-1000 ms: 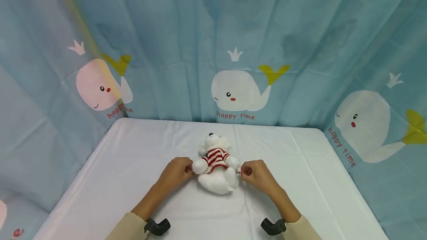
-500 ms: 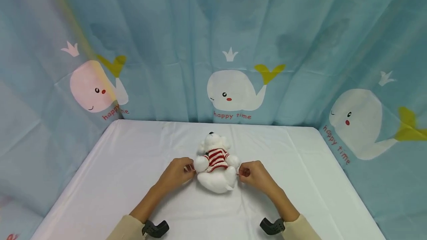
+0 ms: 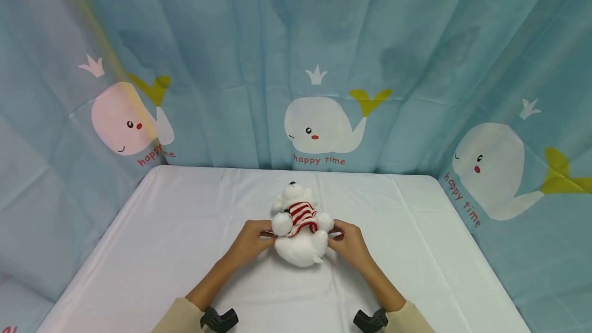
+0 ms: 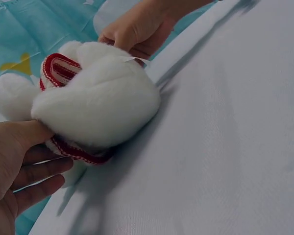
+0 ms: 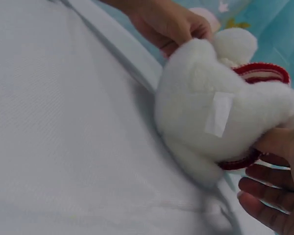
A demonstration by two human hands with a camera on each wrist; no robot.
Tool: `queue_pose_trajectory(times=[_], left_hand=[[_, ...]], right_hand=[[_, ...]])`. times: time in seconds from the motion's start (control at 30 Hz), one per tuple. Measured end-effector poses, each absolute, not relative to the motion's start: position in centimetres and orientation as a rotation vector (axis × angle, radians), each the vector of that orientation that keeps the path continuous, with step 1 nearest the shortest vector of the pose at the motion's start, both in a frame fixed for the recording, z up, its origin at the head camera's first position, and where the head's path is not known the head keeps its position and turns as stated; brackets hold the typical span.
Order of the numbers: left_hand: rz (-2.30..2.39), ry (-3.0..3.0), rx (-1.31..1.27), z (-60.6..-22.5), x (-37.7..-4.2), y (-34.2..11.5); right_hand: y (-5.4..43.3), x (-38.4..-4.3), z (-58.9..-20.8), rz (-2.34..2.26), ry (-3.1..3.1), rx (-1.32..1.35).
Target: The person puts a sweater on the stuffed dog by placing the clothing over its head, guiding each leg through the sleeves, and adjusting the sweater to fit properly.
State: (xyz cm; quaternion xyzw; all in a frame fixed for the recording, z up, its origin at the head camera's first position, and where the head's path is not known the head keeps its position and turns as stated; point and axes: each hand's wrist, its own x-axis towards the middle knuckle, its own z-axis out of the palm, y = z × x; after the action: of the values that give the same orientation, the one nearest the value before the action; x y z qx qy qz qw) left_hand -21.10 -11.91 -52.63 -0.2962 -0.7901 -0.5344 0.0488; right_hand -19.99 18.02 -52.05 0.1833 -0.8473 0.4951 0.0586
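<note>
A white plush toy [image 3: 299, 252] with a dark nose lies on the table, its head at the far end. It wears a red-and-white striped knitted sweater [image 3: 302, 216], whose hem is rucked up unevenly across the body. My left hand [image 3: 252, 240] holds the toy's left side, thumb against the white body and fingers beneath the red sweater edge, as the left wrist view shows. On the opposite side my right hand [image 3: 351, 243] grips it likewise. A small white tag [image 5: 219, 114] shows on the toy's lower end in the right wrist view.
White cloth covers the table [image 3: 416, 251]. Light-blue curtains with printed whales [image 3: 324, 125] enclose its back and sides. A dark wrist camera [image 3: 219, 319] sits at the left cuff and another camera [image 3: 370, 320] at the right.
Both hands have closed in from the sweater's side edges to the toy's flanks, thumbs now on its body. The sweater's hem sits more bunched and askew. The head view has shifted slightly.
</note>
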Motion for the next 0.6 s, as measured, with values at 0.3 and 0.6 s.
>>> queue_pose_trajectory(times=[0.3, 0.6], left_hand=[[-1.167, -2.564, -0.833, -52.4, -21.1, -12.6], [-0.577, -2.646, -0.637, -52.5, -21.5, -15.1]], right_hand=[[18.1, -20.5, -51.8, 1.319, -2.657, 0.594], [19.7, -21.4, -51.6, 1.12, -2.684, 0.613]])
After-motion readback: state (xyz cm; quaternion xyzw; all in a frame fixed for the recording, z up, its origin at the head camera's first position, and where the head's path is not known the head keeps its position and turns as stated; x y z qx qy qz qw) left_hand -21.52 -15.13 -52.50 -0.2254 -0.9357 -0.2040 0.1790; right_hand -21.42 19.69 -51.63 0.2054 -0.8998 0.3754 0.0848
